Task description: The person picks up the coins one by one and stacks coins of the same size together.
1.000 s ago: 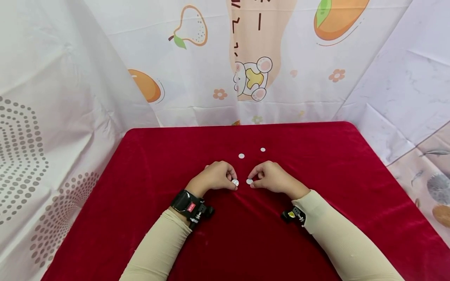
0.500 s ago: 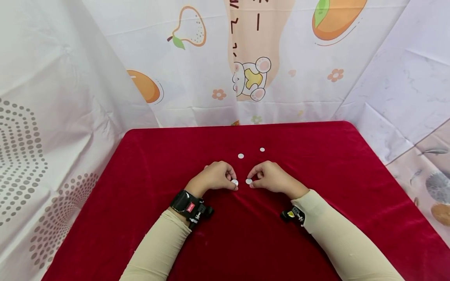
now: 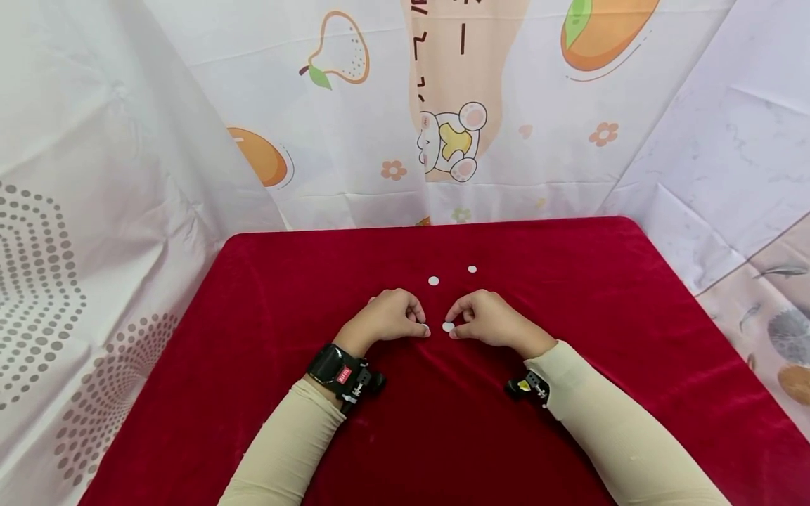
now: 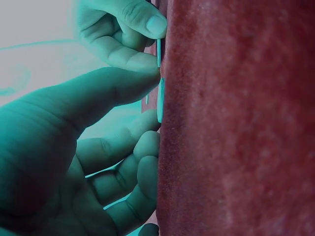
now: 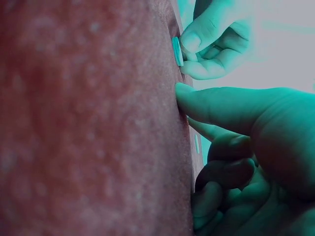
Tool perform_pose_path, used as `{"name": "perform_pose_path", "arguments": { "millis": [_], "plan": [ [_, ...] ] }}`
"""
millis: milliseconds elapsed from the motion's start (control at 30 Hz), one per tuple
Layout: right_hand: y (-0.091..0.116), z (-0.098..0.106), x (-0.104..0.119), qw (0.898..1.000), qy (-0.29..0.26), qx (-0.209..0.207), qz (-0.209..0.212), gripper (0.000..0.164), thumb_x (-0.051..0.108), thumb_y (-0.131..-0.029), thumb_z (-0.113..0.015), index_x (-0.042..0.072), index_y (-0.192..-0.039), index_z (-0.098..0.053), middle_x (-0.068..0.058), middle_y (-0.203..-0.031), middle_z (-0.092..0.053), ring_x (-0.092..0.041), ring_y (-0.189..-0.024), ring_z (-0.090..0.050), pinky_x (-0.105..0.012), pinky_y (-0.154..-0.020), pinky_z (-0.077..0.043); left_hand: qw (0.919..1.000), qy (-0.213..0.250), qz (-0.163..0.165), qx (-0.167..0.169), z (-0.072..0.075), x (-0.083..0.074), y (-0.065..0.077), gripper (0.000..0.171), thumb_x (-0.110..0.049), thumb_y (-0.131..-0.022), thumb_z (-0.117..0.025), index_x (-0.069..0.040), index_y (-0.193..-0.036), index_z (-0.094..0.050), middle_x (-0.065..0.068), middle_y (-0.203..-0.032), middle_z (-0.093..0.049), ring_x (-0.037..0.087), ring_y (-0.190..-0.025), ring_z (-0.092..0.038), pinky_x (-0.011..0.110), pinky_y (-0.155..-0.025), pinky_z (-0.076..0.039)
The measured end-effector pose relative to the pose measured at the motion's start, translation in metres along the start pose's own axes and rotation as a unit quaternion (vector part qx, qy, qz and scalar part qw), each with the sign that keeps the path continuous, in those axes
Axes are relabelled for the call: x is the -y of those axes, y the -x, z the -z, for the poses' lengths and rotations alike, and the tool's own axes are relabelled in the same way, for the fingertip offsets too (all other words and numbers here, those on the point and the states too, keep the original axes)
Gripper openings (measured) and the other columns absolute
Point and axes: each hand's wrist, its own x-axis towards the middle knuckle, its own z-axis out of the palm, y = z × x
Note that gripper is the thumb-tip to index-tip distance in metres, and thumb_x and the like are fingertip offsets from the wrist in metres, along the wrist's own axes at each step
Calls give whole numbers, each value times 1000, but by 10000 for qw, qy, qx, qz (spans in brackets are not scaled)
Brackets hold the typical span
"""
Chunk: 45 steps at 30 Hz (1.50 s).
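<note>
Both hands face each other low over the red cloth, a small gap between them. My left hand (image 3: pixel 390 316) pinches a small silvery-white coin (image 3: pixel 427 329) at its edges between thumb and index finger; the thumb covers most of its face in the head view. Edge-on, this coin (image 4: pixel 160 101) shows as a thin strip in the left wrist view. My right hand (image 3: pixel 492 320) holds another white round coin (image 3: pixel 448 327) by opposite edges, thumb on the near side and index finger on the far side. That coin is hidden behind the thumb in the right wrist view.
Two more white round coins lie flat farther back on the red cloth (image 3: pixel 304 281): one coin (image 3: pixel 433 280) behind the gap between the hands, the other coin (image 3: pixel 472 269) farther right. A patterned white curtain (image 3: pixel 354 140) hangs behind the table, with white sheets at the sides.
My left thumb has shifted slightly right over its coin, so less of the coin's face shows. The right hand and the two coins at the back stay where they were.
</note>
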Motion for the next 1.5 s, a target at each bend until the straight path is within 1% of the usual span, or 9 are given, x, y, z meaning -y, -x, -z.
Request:
{"name": "perform_pose_path", "arguments": {
  "millis": [167,333,433,667,833,967,1100,1233,1500],
  "plan": [
    [0,-1,1,10000,14,31,11,15,20,-84,-87,23,-97,-80,4,-55,-45,-10,-50,-39,-25,-54,-38,9998,9,18,-188,-1,-1,1,18,-39,-82,-87,-26,-79,-74,-7,-68,-66,12,-70,-62,39,-80,-44],
    [0,-1,2,10000,39,58,21,14,20,-84,-87,23,-96,-80,3,-55,-45,-10,-50,-40,-25,-54,-38,9993,150,3,-330,3,-5,0,15,-34,-84,-86,-25,-80,-76,-4,-67,-66,13,-65,-59,33,-65,-47],
    [0,-1,2,9999,75,64,28,14,21,-85,-87,23,-96,-80,3,-55,-46,-11,-51,-41,-26,-55,-39,9988,230,-87,-432,10,-12,-3,13,-32,-85,-85,-24,-81,-76,-3,-69,-66,14,-64,-58,30,-59,-47],
    [0,0,1,9999,122,71,31,14,21,-85,-87,25,-96,-80,3,-56,-48,-11,-53,-42,-27,-57,-41,9952,471,-350,-779,37,-33,-9,11,-30,-87,-84,-21,-87,-77,-4,-74,-67,15,-69,-61,30,-61,-50],
    [0,0,1,9999,123,53,53,14,22,-85,-86,24,-97,-80,3,-55,-48,-10,-52,-42,-27,-56,-41,9836,1149,-443,-1314,63,-43,-9,10,-30,-88,-82,-21,-91,-78,0,-78,-67,19,-75,-61,34,-64,-51],
    [-1,-1,1,9999,83,42,74,13,22,-85,-86,24,-96,-80,3,-55,-48,-10,-50,-41,-26,-55,-40,9757,1430,-302,-1634,74,-44,-9,14,-32,-88,-81,-22,-97,-78,1,-86,-66,20,-83,-61,36,-69,-51],
    [-1,-1,1,9999,70,60,66,13,22,-85,-86,24,-96,-79,3,-55,-49,-11,-50,-42,-26,-55,-40,9678,1624,-61,-1923,73,-40,-14,22,-33,-90,-80,-21,-108,-78,1,-97,-67,20,-89,-60,36,-73,-52],
    [0,2,0,9999,89,5,60,13,23,-85,-86,23,-96,-79,2,-56,-49,-11,-51,-43,-28,-56,-42,9614,1638,34,-2209,65,-36,-26,26,-31,-91,-79,-20,-114,-77,1,-106,-66,21,-92,-60,36,-75,-53],
    [0,2,-1,9999,132,2,107,13,23,-85,-86,24,-96,-79,3,-57,-50,-11,-53,-44,-28,-58,-43,9625,1484,41,-2269,42,-29,-43,27,-26,-93,-77,-17,-118,-75,7,-116,-65,21,-98,-59,37,-79,-55]
  ]
}}
